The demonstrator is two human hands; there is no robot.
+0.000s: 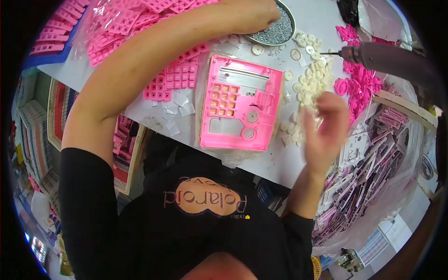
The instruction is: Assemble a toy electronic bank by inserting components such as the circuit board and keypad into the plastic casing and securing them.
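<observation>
A pink plastic housing lies in front of me on the table, with a keypad window, a metal-coloured strip and a round pale wheel in it. My left hand reaches across to a round bowl of small silver screws. Its fingers curl together at the bowl; what they hold, if anything, is hidden. My right hand, blurred by motion, hovers by a pile of cream-white round wheels. Its thumb and fingers stand apart in a curve.
An electric screwdriver points left over the wheels. Pink keypad pieces heap at the left, pink small parts at the right. A plastic bag of pink and white panels stands beside my right arm. Crates sit below left.
</observation>
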